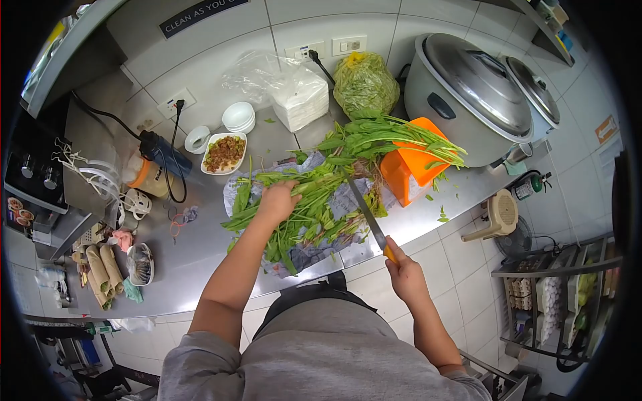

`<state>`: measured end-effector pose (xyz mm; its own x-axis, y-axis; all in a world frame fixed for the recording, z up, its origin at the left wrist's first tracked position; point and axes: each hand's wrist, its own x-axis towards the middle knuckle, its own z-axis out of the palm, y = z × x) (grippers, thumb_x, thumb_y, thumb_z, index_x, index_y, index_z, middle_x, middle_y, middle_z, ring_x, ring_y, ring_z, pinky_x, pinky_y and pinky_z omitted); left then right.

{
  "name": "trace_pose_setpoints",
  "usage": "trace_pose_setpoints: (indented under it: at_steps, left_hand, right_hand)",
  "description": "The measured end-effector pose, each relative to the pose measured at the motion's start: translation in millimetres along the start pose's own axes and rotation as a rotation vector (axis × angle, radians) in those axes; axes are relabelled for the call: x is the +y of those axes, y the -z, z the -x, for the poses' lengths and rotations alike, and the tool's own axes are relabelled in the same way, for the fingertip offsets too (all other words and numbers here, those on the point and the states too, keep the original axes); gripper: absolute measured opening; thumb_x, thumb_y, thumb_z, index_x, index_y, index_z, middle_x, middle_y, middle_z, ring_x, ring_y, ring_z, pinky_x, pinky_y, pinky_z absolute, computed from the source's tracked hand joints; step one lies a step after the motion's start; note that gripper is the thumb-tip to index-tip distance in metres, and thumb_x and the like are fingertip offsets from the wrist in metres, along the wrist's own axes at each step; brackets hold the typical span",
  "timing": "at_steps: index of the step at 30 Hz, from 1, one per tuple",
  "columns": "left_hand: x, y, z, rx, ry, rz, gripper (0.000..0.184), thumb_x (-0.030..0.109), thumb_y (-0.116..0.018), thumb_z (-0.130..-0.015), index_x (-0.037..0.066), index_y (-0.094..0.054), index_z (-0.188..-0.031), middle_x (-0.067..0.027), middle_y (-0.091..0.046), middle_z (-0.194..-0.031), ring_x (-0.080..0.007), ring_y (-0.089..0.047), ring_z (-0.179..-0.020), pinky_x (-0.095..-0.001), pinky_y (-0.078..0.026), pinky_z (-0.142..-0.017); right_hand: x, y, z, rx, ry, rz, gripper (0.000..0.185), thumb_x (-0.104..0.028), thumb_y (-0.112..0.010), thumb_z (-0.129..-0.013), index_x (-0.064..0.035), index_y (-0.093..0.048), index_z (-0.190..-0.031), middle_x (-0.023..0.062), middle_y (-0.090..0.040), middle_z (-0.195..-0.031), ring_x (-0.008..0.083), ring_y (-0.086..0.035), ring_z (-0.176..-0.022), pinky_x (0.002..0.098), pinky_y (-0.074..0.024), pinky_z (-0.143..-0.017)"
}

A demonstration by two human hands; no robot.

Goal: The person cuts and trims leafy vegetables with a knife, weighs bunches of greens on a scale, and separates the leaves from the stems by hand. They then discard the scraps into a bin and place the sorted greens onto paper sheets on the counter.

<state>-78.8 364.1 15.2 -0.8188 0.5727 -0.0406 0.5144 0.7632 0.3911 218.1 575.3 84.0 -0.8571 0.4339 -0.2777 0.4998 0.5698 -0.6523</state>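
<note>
Long-stemmed leafy greens (287,230) are spread over crumpled newspaper (304,259) on the steel counter. My left hand (279,200) is closed over part of the bunch at its left side. In my right hand (405,273) is a knife (369,215), gripped by its yellow-orange handle. The blade points up and away from me, and its tip reaches the stems near the roots. Behind the blade, more greens (401,134) lie across an orange plastic container (413,166), their stems hanging over its edge.
A large lidded pot (461,100) stands at the back right. Along the wall are a bag of shredded greens (366,83), white napkins (301,100), small bowls (239,117) and a dish of chopped brown food (224,154). Wrapped rolls (103,271) sit at the left.
</note>
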Motion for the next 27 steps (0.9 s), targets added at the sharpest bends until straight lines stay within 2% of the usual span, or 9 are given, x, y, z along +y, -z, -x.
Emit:
trace_pose_setpoints:
  at_steps: [4,6,10,12,15,16,18,23,27]
  left_hand:
    - [11.5,31.1,-0.6,0.010,-0.024,0.021,0.043,0.035,-0.069,-0.085,0.007,-0.063,-0.117,-0.0191,-0.064,-0.113,-0.0358,-0.060,-0.107,-0.0449,-0.045,-0.092]
    - [26.6,50.7,-1.2,-0.238,0.208,0.339,0.044,0.037,-0.070,-0.084,0.007,-0.064,-0.115,-0.0187,-0.061,-0.123,-0.0352,-0.056,-0.117,-0.0549,-0.037,-0.102]
    - [7.2,22.1,-10.9,-0.247,0.235,0.381,0.040,0.033,-0.071,-0.084,0.006,-0.064,-0.114,-0.0195,-0.060,-0.125,-0.0374,-0.051,-0.123,-0.0552,-0.035,-0.102]
    - [1.5,7.1,-7.1,0.502,0.052,0.033,0.035,0.029,-0.071,-0.084,0.008,-0.065,-0.112,-0.0172,-0.062,-0.121,-0.0365,-0.048,-0.123,-0.0561,-0.033,-0.103]
    - [-2.6,16.1,3.4,0.652,0.017,0.045,0.032,0.025,-0.069,-0.085,0.010,-0.066,-0.113,-0.0123,-0.063,-0.115,-0.0323,-0.049,-0.120,-0.0537,-0.032,-0.103]
    - [-2.0,14.3,8.8,0.651,0.019,0.042,0.032,0.025,-0.069,-0.085,0.010,-0.066,-0.113,-0.0123,-0.063,-0.115,-0.0323,-0.049,-0.120,-0.0537,-0.032,-0.103]
    - [2.0,9.8,20.3,0.263,-0.167,-0.039,0.032,0.024,-0.070,-0.083,0.012,-0.067,-0.113,-0.0098,-0.063,-0.110,-0.0291,-0.050,-0.116,-0.0494,-0.032,-0.103]
    - [10.8,-23.0,16.3,0.220,-0.119,-0.122,0.026,0.025,-0.071,-0.083,0.012,-0.069,-0.105,-0.0079,-0.064,-0.105,-0.0285,-0.053,-0.109,-0.0446,-0.035,-0.095]
    - [17.8,-30.4,11.4,0.126,-0.098,-0.176,0.023,0.024,-0.068,-0.084,0.010,-0.067,-0.103,-0.0088,-0.064,-0.104,-0.0278,-0.053,-0.108,-0.0442,-0.036,-0.092]
  right_hand:
    - [-2.1,-3.9,5.3,0.005,0.011,-0.057,0.055,-0.010,-0.061,-0.093,-0.0205,-0.045,-0.145,0.0236,-0.066,-0.113,0.0371,-0.065,-0.105,0.0370,-0.0511,-0.090]
    - [0.8,-6.4,7.6,0.079,0.125,-0.114,0.054,-0.013,-0.061,-0.093,-0.0218,-0.045,-0.144,0.0249,-0.067,-0.098,0.0393,-0.067,-0.089,0.0409,-0.0525,-0.078]
    - [-4.3,-1.7,9.4,0.088,0.128,-0.139,0.055,-0.012,-0.061,-0.093,-0.0218,-0.045,-0.145,0.0243,-0.067,-0.102,0.0384,-0.067,-0.093,0.0397,-0.0527,-0.081]
    - [-3.5,0.4,10.2,0.078,0.103,-0.142,0.055,-0.011,-0.061,-0.093,-0.0226,-0.045,-0.145,0.0241,-0.067,-0.105,0.0385,-0.067,-0.093,0.0393,-0.0529,-0.082]
    - [-1.1,0.1,13.1,0.090,0.158,-0.128,0.055,-0.011,-0.061,-0.093,-0.0228,-0.045,-0.144,0.0242,-0.067,-0.103,0.0390,-0.067,-0.092,0.0399,-0.0532,-0.080]
    - [-0.9,0.1,14.8,0.086,0.159,-0.130,0.055,-0.011,-0.061,-0.093,-0.0228,-0.045,-0.144,0.0242,-0.067,-0.103,0.0390,-0.067,-0.092,0.0399,-0.0532,-0.080]
    - [-1.9,0.6,17.8,0.016,0.141,-0.111,0.054,-0.008,-0.062,-0.092,-0.0185,-0.048,-0.143,0.0215,-0.067,-0.112,0.0347,-0.068,-0.098,0.0355,-0.0526,-0.085]
    - [-3.2,-6.8,23.5,-0.067,0.194,-0.074,0.054,-0.009,-0.063,-0.092,-0.0201,-0.047,-0.143,0.0230,-0.068,-0.107,0.0368,-0.067,-0.095,0.0367,-0.0531,-0.082]
    - [1.1,-15.9,25.5,-0.050,0.282,-0.029,0.055,-0.013,-0.062,-0.091,-0.0230,-0.046,-0.143,0.0234,-0.066,-0.086,0.0411,-0.065,-0.076,0.0463,-0.0518,-0.068]
